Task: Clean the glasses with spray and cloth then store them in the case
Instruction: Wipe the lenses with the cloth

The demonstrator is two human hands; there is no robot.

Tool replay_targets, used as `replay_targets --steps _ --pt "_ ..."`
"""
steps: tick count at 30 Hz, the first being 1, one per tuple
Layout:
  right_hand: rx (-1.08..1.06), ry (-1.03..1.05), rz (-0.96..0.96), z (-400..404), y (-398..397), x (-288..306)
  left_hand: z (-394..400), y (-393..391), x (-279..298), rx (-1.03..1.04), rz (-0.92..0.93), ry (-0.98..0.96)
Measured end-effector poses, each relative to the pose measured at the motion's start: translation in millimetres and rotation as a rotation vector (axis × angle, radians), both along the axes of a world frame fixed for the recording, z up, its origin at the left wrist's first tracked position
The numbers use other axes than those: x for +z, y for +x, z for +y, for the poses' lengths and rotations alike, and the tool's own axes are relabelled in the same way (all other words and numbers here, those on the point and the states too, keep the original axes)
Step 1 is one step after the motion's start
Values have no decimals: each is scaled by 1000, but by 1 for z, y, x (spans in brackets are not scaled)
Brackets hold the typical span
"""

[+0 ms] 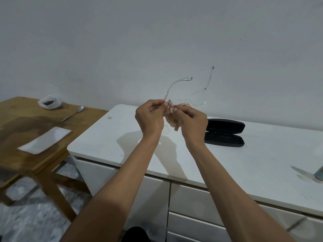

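Both hands raised above the cabinet point(174, 154). Left hand point(150, 117) and right hand point(191, 124) pinch the clear glasses point(176, 85) through a beige cloth point(172, 122). Black case point(225, 132) open near the back edge, beside the right hand.

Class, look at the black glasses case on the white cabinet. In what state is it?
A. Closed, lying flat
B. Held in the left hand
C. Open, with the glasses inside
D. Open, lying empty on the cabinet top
D: the black case lies open on the white cabinet, while both hands hold the clear glasses above it.
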State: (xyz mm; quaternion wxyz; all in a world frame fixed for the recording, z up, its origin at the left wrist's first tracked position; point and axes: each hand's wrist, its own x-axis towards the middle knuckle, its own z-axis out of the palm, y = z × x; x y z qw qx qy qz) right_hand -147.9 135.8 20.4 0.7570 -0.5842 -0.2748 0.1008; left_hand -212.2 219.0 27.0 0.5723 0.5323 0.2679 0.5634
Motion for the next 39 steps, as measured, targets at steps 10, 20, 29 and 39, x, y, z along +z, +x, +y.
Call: replay_targets --steps 10,20,29,39 --pt "-306 13 -85 11 -2 1 -15 2 6 16 21 69" --pt "-226 118 116 23 8 2 -19 12 2 2 -2 43" --pt "153 -36 -31 7 21 5 -1 8 -3 -20 1 -3" --pt "-28 0 48 -5 10 0 -4 7 1 -56 38 -27"
